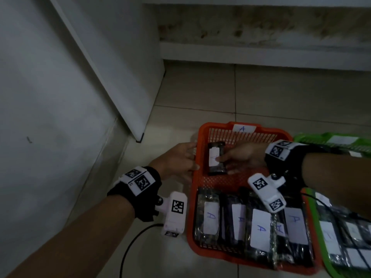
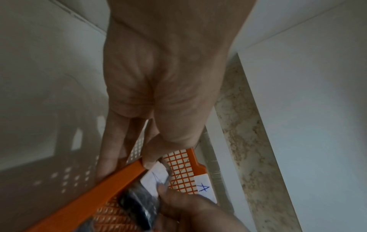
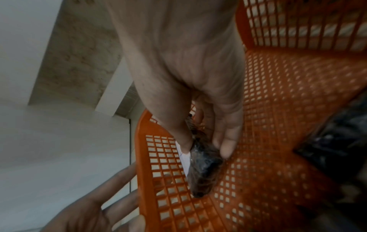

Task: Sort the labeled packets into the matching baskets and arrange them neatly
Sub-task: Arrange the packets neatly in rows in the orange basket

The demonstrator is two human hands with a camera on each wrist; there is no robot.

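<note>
An orange basket [image 1: 216, 125] with an "A" tag [image 1: 242, 128] stands on the tiled floor. Along its near side lies a row of several dark packets [image 1: 259, 227] with white "A" labels. My right hand [image 1: 226, 159] pinches one more dark labeled packet [image 1: 215, 157] between thumb and fingers, low over the basket's far left corner; the right wrist view shows the packet [image 3: 204, 169] tilted, its end close to the mesh floor [image 3: 288, 109]. My left hand [image 1: 194, 157] holds the basket's left rim [image 2: 99, 191], fingers straight down the outside, thumb on the rim.
A green basket [image 1: 315, 217] with more labeled packets stands right of the orange one, and another green one [image 1: 321, 137] lies behind it. A white wall and panel [image 1: 120, 77] close off the left; a stained step [image 1: 261, 53] runs along the back. A black cable [image 1: 130, 247] trails on the floor.
</note>
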